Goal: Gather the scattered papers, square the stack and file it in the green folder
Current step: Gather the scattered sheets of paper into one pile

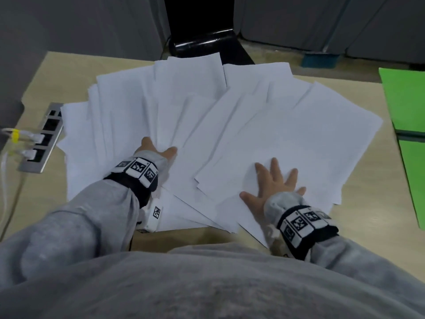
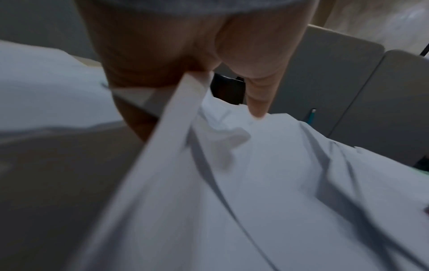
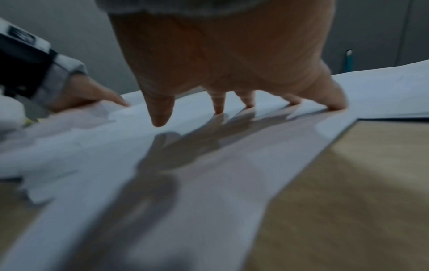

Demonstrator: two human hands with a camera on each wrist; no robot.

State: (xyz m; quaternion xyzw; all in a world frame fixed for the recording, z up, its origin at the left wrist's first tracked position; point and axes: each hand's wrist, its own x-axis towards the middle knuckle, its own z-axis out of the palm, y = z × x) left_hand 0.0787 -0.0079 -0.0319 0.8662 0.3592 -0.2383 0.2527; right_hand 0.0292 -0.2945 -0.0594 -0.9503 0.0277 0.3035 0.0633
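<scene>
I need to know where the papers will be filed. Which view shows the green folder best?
The head view: the green folder lies at the table's right edge, beyond the papers. Neither wrist view clearly shows it.

Right hand (image 1: 274,183) splayed flat; left hand (image 1: 158,150) pinching.

Bare desk (image 1: 358,217) lies between the papers (image 1: 253,125) and green folder (image 1: 404,116); a socket strip (image 1: 41,139) flanks the left.

Both hands (image 1: 273,183) on fanned papers (image 1: 207,125); green folder (image 1: 409,125) right.
</scene>
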